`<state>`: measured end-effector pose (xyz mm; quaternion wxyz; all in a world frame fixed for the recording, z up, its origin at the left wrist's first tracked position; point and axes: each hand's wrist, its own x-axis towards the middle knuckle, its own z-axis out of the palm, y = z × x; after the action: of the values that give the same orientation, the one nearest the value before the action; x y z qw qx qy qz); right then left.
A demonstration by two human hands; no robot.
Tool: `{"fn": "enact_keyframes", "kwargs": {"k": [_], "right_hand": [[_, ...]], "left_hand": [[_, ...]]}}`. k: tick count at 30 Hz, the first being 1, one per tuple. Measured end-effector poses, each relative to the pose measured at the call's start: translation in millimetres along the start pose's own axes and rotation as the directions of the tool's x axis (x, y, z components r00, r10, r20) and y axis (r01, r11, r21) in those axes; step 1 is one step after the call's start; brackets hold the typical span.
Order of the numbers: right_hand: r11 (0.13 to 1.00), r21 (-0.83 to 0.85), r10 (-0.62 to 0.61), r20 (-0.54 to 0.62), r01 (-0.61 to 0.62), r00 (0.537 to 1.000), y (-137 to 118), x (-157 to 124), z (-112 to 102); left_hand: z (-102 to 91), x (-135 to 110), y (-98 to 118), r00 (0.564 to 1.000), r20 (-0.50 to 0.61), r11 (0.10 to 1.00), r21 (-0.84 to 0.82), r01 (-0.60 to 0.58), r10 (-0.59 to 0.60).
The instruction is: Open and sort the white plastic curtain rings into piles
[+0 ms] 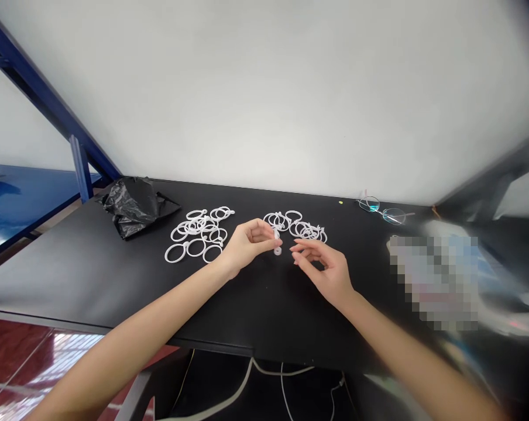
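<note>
Head view: the left hand [249, 242] pinches one white plastic curtain ring [277, 242] upright between its fingertips. The right hand [326, 275], fingers loosely parted, is just beside that ring, not touching it. Two tangled heaps of rings [198, 234] [295, 225], too overlapped to count, lie on the black table [93, 280], with one crumpled black plastic bag [133, 207] far left and one pair of glasses [381, 210] far right.

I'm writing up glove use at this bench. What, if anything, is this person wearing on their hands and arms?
Nothing shows on either one. The left hand and right hand are gloveless, and the left forearm and right forearm are bare, with no sleeve in view. No ring, watch or bracelet is visible.
</note>
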<state>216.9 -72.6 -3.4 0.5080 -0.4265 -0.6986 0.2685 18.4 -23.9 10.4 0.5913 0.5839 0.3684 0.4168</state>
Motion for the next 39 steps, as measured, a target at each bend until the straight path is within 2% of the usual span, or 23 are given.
{"fn": "enact_keyframes", "kwargs": {"k": [1, 3, 6, 9, 12, 14, 15, 17, 19, 21, 24, 26, 29, 34, 37, 39], "right_hand": [[0.999, -0.009, -0.052, 0.021, 0.053, 0.998, 0, 0, 1], [0.986, -0.023, -0.161, 0.069, 0.163, 0.985, 0, 0, 3], [0.966, -0.048, -0.249, 0.078, 0.254, 0.965, -2, 1, 4], [0.958, -0.085, -0.272, 0.042, 0.275, 0.961, -4, 2, 4], [0.96, -0.103, -0.259, 0.039, 0.261, 0.965, -5, 3, 3], [0.963, -0.113, -0.243, 0.037, 0.246, 0.969, -6, 2, 2], [0.968, -0.11, -0.225, 0.033, 0.227, 0.974, -6, 1, 2], [0.983, -0.072, -0.166, 0.028, 0.168, 0.986, -6, -1, 2], [0.996, 0.0, -0.091, 0.033, 0.091, 0.995, -7, -3, 2], [0.998, 0.062, -0.033, 0.043, 0.03, 0.999, -7, -5, 2], [0.997, 0.08, 0.009, 0.034, -0.011, 0.999, -6, -3, 0], [0.999, 0.05, -0.001, 0.035, 0.0, 0.999, -5, -1, -1], [0.998, -0.034, -0.055, 0.031, 0.056, 0.998, -5, 1, -3], [0.986, -0.116, -0.119, -0.002, 0.118, 0.993, -6, 1, -2], [0.991, -0.087, -0.103, 0.01, 0.104, 0.995, -4, 0, -2], [0.999, -0.009, -0.049, 0.018, 0.049, 0.999, -2, -1, -3]], "left_hand": [[3.1, -2, 1, 0.998, 0.008, 0.989, -0.132, 0.07, -0.069], [8.1, -4, 1, 0.986, 0.042, 0.949, -0.268, 0.167, -0.161], [12.5, -6, -2, 0.968, 0.092, 0.926, -0.282, 0.25, -0.233], [13.8, -7, -3, 0.966, 0.116, 0.939, -0.232, 0.254, -0.232], [13.7, -8, -3, 0.981, 0.119, 0.972, -0.162, 0.17, -0.152], [13.8, -9, -1, 0.997, 0.076, 1.0, -0.008, 0.002, -0.001], [14.1, -10, 0, 0.992, 0.073, 0.988, 0.108, -0.112, 0.104], [15.0, -13, 2, 0.944, 0.156, 0.889, 0.32, -0.328, 0.292], [16.1, -16, 1, 0.888, 0.301, 0.79, 0.415, -0.451, 0.348], [16.8, -17, -1, 0.862, 0.385, 0.758, 0.437, -0.485, 0.329], [16.5, -17, -5, 0.869, 0.375, 0.732, 0.482, -0.481, 0.324], [15.7, -17, -6, 0.873, 0.373, 0.703, 0.527, -0.478, 0.314], [15.1, -18, -2, 0.859, 0.438, 0.669, 0.558, -0.491, 0.264], [18.9, -23, 7, 0.848, 0.486, 0.697, 0.533, -0.479, 0.211], [18.9, -23, 11, 0.846, 0.49, 0.684, 0.544, -0.486, 0.212], [12.1, -19, 15, 0.853, 0.467, 0.641, 0.585, -0.496, 0.234]]}}
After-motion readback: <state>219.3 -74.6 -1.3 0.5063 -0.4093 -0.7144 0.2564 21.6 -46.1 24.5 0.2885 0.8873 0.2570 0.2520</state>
